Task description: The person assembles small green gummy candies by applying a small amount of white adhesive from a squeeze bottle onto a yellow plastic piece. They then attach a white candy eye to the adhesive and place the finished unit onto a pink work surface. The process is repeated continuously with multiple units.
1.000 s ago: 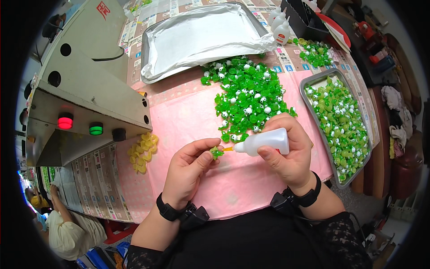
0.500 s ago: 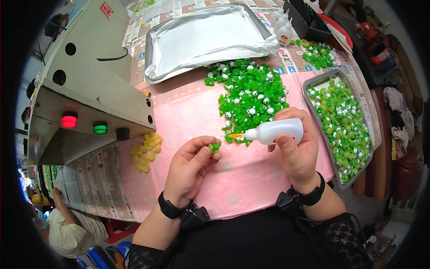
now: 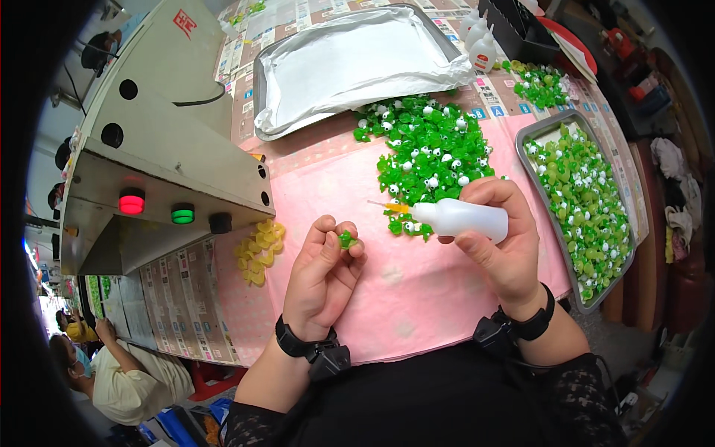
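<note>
Between the fingertips of my left hand is a small green translucent plastic piece; the fingers partly cover it. My right hand is closed around a white squeeze bottle with an orange-yellow nozzle and a thin needle. The bottle lies nearly level, its needle pointing left, above and apart from the piece. Just beyond the bottle spreads a heap of green pieces with white eyeball-like balls on the pink cloth. Several yellow translucent pieces lie left of my left hand.
A whitish machine housing with red and green buttons stands at left. A paper-lined metal tray lies at the back. On the right is a filled metal tray. Squeeze bottles stand beside a black box. A person sits at far left.
The needle has moved farther from the green piece, tilting slightly upward. My left hand has drawn a little to the left and its fingers have shifted around the piece. The whole view has shifted slightly.
</note>
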`<state>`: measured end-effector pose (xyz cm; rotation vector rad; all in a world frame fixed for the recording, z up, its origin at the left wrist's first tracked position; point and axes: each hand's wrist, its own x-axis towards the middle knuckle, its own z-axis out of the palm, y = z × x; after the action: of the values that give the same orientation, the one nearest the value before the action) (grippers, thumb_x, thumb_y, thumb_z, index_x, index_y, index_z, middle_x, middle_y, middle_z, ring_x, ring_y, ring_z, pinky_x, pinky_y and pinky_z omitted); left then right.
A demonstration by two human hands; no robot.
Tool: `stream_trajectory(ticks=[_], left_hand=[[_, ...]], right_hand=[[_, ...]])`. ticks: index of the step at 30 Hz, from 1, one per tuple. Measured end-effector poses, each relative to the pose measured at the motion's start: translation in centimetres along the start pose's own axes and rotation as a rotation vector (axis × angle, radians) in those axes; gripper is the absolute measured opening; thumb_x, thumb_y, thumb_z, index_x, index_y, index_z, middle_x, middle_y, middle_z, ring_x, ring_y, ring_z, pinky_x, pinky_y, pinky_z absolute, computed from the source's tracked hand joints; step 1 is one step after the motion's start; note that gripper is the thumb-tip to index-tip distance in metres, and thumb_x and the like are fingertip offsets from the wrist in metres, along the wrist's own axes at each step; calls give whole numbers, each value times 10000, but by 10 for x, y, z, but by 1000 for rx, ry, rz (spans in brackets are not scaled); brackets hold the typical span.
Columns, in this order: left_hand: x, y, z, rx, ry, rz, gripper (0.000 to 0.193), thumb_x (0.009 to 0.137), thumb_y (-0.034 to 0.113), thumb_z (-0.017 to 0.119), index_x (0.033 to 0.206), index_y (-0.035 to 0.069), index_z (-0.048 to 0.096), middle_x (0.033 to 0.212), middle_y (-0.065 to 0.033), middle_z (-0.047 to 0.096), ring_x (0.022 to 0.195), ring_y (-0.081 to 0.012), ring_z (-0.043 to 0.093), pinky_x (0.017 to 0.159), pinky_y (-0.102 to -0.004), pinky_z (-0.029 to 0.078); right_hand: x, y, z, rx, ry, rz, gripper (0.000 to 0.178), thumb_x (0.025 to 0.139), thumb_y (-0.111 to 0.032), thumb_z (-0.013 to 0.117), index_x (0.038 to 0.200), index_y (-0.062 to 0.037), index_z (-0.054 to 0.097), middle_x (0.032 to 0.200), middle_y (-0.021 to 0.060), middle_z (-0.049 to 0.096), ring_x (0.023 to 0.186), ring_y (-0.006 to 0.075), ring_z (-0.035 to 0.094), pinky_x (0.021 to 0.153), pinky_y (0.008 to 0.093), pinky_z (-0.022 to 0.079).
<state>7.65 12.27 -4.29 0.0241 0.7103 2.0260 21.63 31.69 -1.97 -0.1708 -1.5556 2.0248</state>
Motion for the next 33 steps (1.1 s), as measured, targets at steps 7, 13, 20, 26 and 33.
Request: stream_trajectory(ticks=[7,13,20,26,33], left_hand=[[0,1,1,-11,-13,-5,155,970,134,568,1108,141,497,1056,-45,555,928,-161,586,875,-276,501],[0,1,1,-17,-16,-8,152,972,131,563,1108,138,495,1061,-49,555,940,-162,587,876,-278,504],[0,1,0,-14,-17,-13,157,974,132,561,1114,139,491,1064,-50,551,944,-159,586,876,-277,502],[0,1,1,-8,-5,-11,159,975,132,559,1119,135,491,1064,-55,550,945,-160,586,872,-277,504],[-1,1,1,-9,8,-15,169,976,136,559,1133,132,497,1073,-55,552,943,-161,587,869,-279,507]], right_hand=[[2,-4,4,-269,-111,9,493,760,20,711,1220,-13,536,1073,72,507,959,177,591,840,299,469],[5,-9,6,-384,-318,23,363,710,11,692,1071,-13,653,1047,106,619,996,216,601,862,332,468],[2,3,13,-533,-859,-10,297,751,-82,711,1043,-73,660,1026,71,667,1044,266,619,903,395,450],[3,3,11,-517,-881,-46,393,730,-270,794,1049,-85,658,1036,62,666,1002,273,617,893,383,439],[4,2,7,-478,-840,97,487,756,-391,766,1080,-48,644,1037,85,664,942,286,617,840,385,471]])
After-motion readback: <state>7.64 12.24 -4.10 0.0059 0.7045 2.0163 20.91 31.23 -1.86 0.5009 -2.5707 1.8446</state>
